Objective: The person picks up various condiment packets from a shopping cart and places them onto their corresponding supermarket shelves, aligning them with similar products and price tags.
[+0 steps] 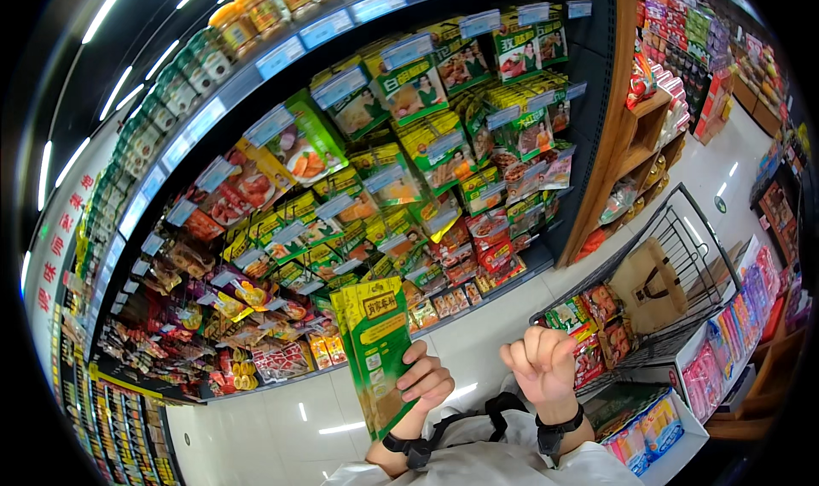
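Note:
My left hand (425, 377) grips a couple of green and yellow seasoning packets (377, 352), fanned slightly apart, in front of the shelf. To its right, my right hand (540, 361) is raised with its fingers curled in; no object shows in it. Both wrists wear black bands. Behind the packets, a rack holds many hanging seasoning packets (441, 147), mostly green and yellow, with price tags in front of them.
A wire shopping cart (678, 217) stands at the right with a brown paper bag (649, 284) and several packaged foods (601, 300) inside. Jars (205, 57) line the upper shelf. Below the cart sits a white display box (688, 438) of packages. A wooden shelf unit (598, 172) borders the rack.

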A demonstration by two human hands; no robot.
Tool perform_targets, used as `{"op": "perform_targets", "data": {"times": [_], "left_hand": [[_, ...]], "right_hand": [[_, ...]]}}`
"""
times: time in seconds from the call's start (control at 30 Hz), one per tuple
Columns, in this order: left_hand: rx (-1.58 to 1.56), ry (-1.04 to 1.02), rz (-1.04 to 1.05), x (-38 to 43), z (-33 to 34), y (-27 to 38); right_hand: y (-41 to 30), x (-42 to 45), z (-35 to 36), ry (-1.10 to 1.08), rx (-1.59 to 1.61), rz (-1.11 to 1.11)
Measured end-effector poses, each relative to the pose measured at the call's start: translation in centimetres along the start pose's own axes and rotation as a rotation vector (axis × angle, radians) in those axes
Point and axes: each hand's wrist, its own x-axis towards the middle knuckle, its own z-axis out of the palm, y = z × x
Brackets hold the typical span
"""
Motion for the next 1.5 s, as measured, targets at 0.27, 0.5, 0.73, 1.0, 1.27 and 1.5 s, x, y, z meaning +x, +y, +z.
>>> {"op": "perform_targets", "data": {"times": [0.27, 0.5, 0.73, 1.0, 1.27, 1.5], "left_hand": [[0.081, 0.124, 0.023, 3.4, -1.9, -0.7], [0.479, 0.346, 0.173, 4.7, -1.5, 0.5], [1.024, 0.518, 0.309, 4.7, -2.1, 4.2], [1.524, 0.537, 0.285, 6.6, 0.8, 7.4], [1.495, 0.234, 0.132, 7.3, 2.8, 10.8], [1.571, 0.141, -0.012, 5.9, 2.7, 14.5]], "right_hand": [[-2.8, 2.6, -1.2, -0.009, -0.092, 0.134], [-1.5, 3.2, -3.6, -0.006, -0.210, 0.043], [1.1, 4.7, -4.7, 0.172, -0.530, 0.086], [5.1, 8.2, -3.4, 0.085, -0.749, 0.202], [11.0, 9.5, -7.0, 0.358, 0.180, 0.358], [12.8, 10.8, -4.3, 0.161, 1.147, 0.269]]}}
